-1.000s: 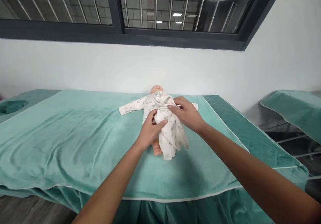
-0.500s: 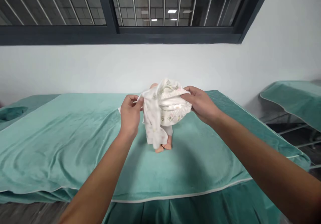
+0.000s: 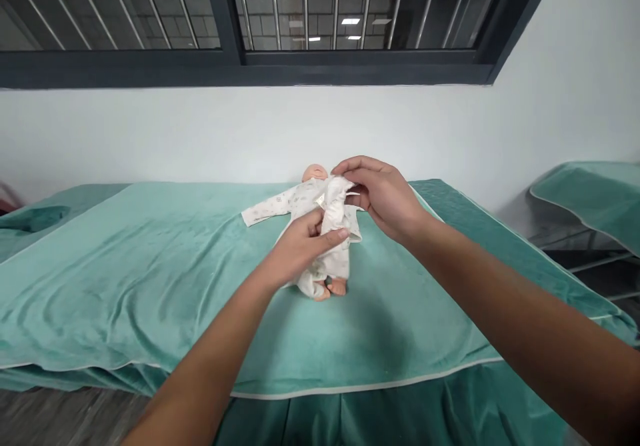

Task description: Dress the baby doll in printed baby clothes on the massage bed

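A baby doll (image 3: 315, 172) lies on its back on the green bed cover, head toward the wall and bare feet toward me. It wears a white printed long-sleeved top (image 3: 270, 209), one sleeve stretched out to the left. Above its body I hold white printed baby pants (image 3: 335, 210), bunched up with gathered elastic. My left hand (image 3: 300, 245) grips the bunched cloth from below left, thumb across the front. At the upper edge, my right hand (image 3: 387, 199) pinches the cloth, its lower fingers partly behind it. The doll's middle is hidden by the hands and pants.
The green bed cover (image 3: 150, 266) has a white-piped edge near me. Behind it rise a white wall (image 3: 200, 133) and a dark-framed barred window (image 3: 350, 69). Another green-covered surface (image 3: 595, 196) stands at the right, with metal rails below.
The pants, earlier spread between both hands, are now gathered into a narrow bunch. My left hand has moved right and lower. The doll's head and the top's sleeve now show.
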Action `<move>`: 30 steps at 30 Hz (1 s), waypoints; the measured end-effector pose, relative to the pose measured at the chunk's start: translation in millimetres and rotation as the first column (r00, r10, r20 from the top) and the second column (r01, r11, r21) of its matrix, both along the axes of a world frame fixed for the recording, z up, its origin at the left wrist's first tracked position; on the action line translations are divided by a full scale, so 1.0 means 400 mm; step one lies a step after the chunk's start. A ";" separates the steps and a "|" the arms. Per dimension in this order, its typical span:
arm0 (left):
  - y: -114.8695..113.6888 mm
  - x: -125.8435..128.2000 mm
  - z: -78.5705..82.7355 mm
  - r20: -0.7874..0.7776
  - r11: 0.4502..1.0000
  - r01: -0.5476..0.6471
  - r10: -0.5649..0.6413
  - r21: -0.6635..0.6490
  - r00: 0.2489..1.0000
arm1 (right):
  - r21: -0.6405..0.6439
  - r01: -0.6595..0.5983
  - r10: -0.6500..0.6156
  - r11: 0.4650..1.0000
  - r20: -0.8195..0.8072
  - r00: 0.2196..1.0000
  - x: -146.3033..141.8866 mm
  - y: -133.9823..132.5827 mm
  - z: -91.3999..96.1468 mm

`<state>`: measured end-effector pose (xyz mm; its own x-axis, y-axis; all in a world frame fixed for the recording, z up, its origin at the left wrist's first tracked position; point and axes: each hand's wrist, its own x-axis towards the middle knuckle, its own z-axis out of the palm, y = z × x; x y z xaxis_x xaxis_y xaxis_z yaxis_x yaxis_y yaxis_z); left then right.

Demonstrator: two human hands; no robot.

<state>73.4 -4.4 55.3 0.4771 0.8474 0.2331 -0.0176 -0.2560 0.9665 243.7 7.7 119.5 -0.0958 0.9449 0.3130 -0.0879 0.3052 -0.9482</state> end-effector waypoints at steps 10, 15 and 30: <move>0.038 -0.105 0.173 0.341 0.978 -0.199 0.165 0.067 0.925 | 0.261 -0.032 -0.118 0.965 0.542 0.832 0.046 -0.018 0.073; 0.026 -0.153 0.199 0.287 0.989 -0.144 0.126 0.042 0.950 | 0.245 -0.022 -0.049 0.969 0.279 0.959 0.009 -0.057 0.142; 0.069 -0.093 0.182 0.379 0.978 -0.211 0.193 0.005 0.905 | 0.018 -0.347 0.314 0.938 0.382 0.869 -0.058 -0.004 0.062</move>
